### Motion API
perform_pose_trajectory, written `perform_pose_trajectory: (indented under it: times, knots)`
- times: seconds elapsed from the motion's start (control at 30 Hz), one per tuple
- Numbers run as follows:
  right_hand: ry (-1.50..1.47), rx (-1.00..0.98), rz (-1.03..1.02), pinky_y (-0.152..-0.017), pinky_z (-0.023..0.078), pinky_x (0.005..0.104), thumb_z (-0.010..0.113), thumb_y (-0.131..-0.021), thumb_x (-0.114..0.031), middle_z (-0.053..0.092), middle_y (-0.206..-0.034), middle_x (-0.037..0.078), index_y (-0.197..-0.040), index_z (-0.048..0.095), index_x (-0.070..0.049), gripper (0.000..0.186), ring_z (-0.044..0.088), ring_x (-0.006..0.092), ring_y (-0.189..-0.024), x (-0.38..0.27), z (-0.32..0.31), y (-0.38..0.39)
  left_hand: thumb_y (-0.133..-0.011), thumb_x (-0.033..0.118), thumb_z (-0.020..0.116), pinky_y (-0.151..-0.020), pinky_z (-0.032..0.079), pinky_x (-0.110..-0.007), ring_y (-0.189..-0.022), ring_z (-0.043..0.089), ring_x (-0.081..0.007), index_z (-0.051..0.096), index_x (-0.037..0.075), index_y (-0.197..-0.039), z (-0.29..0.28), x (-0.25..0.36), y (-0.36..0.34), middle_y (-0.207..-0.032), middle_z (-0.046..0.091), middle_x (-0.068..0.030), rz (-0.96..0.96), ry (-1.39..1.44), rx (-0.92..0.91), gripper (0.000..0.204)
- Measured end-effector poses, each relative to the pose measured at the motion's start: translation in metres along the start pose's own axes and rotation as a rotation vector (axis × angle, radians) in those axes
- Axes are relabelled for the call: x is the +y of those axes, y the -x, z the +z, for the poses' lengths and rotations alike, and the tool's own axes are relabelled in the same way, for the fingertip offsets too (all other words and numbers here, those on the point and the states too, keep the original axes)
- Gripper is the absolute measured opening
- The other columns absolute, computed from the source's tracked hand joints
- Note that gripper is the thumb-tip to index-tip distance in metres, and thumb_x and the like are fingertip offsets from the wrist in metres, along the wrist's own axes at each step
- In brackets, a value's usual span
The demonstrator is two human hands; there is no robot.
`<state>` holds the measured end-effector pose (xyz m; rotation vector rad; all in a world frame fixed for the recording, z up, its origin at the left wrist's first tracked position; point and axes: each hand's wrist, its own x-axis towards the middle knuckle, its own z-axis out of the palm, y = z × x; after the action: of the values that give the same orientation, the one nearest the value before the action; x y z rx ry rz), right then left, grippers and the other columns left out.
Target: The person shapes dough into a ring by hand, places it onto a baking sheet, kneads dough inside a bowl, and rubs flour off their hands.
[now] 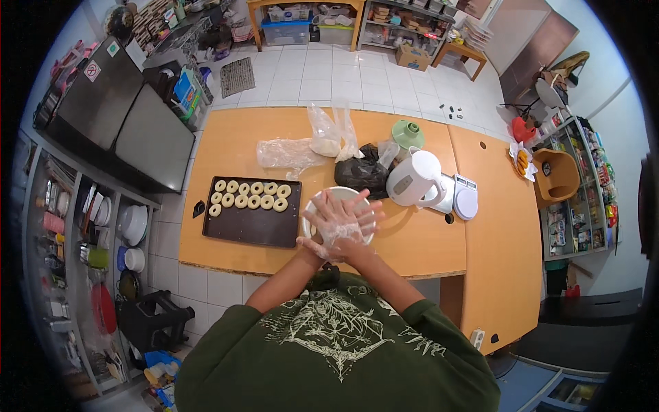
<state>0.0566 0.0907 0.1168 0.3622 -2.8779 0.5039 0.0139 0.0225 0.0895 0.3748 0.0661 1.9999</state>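
My left hand (362, 218) and my right hand (329, 208), both in thin clear plastic gloves, are pressed palm to palm and crossed over a white bowl (311, 208) on the orange table (226, 141). The fingers are spread flat. Whatever lies between the palms is hidden. Left of the bowl lies a dark baking tray (250, 230) with several pale dough rings (248, 194) in two rows along its far edge.
Behind the bowl stand a black bag (360, 172), a white kettle (415, 177), a white kitchen scale (465, 198), a green lid (408, 132) and clear plastic bags (285, 152). A second orange table (494, 261) joins on the right. Shelves with dishes (103, 226) line the left.
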Motion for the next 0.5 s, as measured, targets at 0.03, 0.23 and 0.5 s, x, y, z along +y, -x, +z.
perform_pose_trajectory:
  times: [0.03,0.23,0.5]
  knots:
    - [0.005,0.004,0.014,-0.108,0.021,0.0609,0.054,-0.080,-0.062,0.043,-0.140,0.017,-0.129,0.056,-0.017,0.066,0.035,0.0382,-0.131,0.006,0.003,0.005,-0.081,0.082,0.023,-0.113,0.023,-0.051,-0.136,0.034,-0.0307,0.025,0.009,-0.148,0.001,0.006,-0.002,-0.151,0.031,-0.0089,-0.008,0.003,0.035,0.099]
    - [0.158,0.136,0.119,-0.109,0.027,0.0537,0.055,-0.082,-0.058,0.042,-0.139,0.022,-0.132,0.052,-0.015,0.066,0.039,0.0421,-0.129,0.039,-0.013,0.008,-0.080,0.083,0.024,-0.111,0.025,-0.053,-0.135,0.035,-0.0338,0.023,0.006,-0.148,0.010,0.015,-0.002,-0.151,0.031,-0.0112,-0.092,0.087,0.251,0.103]
    - [0.033,0.065,-0.070,-0.105,0.031,0.0540,0.058,-0.079,-0.060,0.051,-0.132,0.018,-0.126,0.057,-0.013,0.066,0.049,0.0378,-0.122,0.023,0.001,0.011,-0.076,0.086,0.026,-0.110,0.025,-0.056,-0.136,0.031,-0.0379,0.019,0.006,-0.148,0.005,0.020,0.001,-0.150,0.028,-0.0187,-0.005,-0.038,0.136,0.108]
